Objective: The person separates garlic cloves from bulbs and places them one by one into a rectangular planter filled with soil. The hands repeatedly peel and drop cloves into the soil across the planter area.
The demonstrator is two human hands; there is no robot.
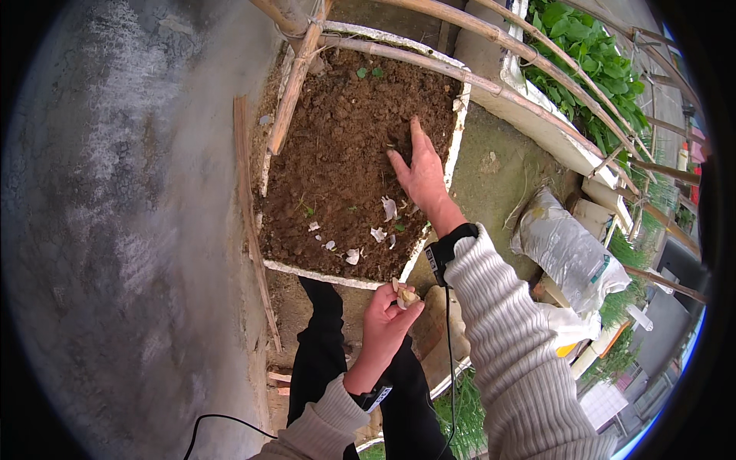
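Brown soil [339, 144] fills a white foam box [460, 109] in front of me. My left hand [386, 328] holds several garlic cloves [407, 297] just outside the box's near rim. Over the right part of the soil reaches my right hand [422, 172], thumb and forefinger spread and their tips at the soil. A small pale piece, likely a garlic clove [391, 145], sits by the thumb tip. White papery garlic skins [389, 208] lie scattered on the near soil. Small green seedlings [369, 72] show at the far end.
Bamboo poles [397, 50] cross above the far end of the box. A concrete wall [132, 230] runs along the left, with a wooden strip [248, 201] beside the box. To the right are a filled plastic sack [566, 247] and a planter of leafy greens [592, 57]. A black cable [450, 356] hangs from my right wrist.
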